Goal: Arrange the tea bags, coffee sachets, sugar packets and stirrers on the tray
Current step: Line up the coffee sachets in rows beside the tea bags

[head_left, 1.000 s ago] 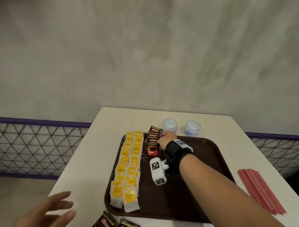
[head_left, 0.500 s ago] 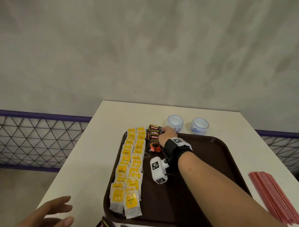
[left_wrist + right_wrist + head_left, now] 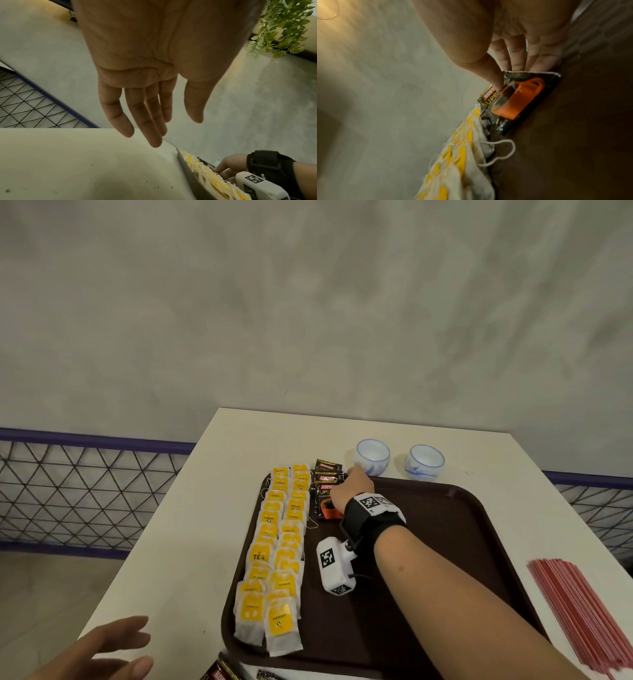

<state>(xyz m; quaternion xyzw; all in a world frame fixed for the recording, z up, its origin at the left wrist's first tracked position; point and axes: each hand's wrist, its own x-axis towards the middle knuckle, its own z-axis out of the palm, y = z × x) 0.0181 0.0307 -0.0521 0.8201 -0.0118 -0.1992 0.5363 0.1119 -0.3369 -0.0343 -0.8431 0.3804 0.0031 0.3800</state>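
A dark brown tray [image 3: 445, 542] lies on the white table. Two rows of yellow-tagged tea bags [image 3: 277, 542] run down its left side. Beside them at the tray's far end lie overlapping black coffee sachets [image 3: 325, 484]. My right hand [image 3: 349, 487] is on them. In the right wrist view the thumb lies on the face of the nearest coffee sachet [image 3: 518, 100] and the fingers [image 3: 515, 63] go behind its far edge, pinching it. My left hand [image 3: 102, 648] hovers flat and empty over the table's near left corner, fingers [image 3: 137, 115] straight. Red stirrers [image 3: 582, 611] lie right of the tray.
Two small white-and-blue cups [image 3: 372, 455] [image 3: 424, 460] stand just beyond the tray's far rim. More dark sachets [image 3: 226, 671] lie off the tray at the near edge. A grey wall and a wire-mesh railing [image 3: 85, 491] lie behind and left of the table.
My right hand has stayed on the coffee sachets at the tray's far end, shifting only slightly. The left hand has kept hovering open near the table's corner.
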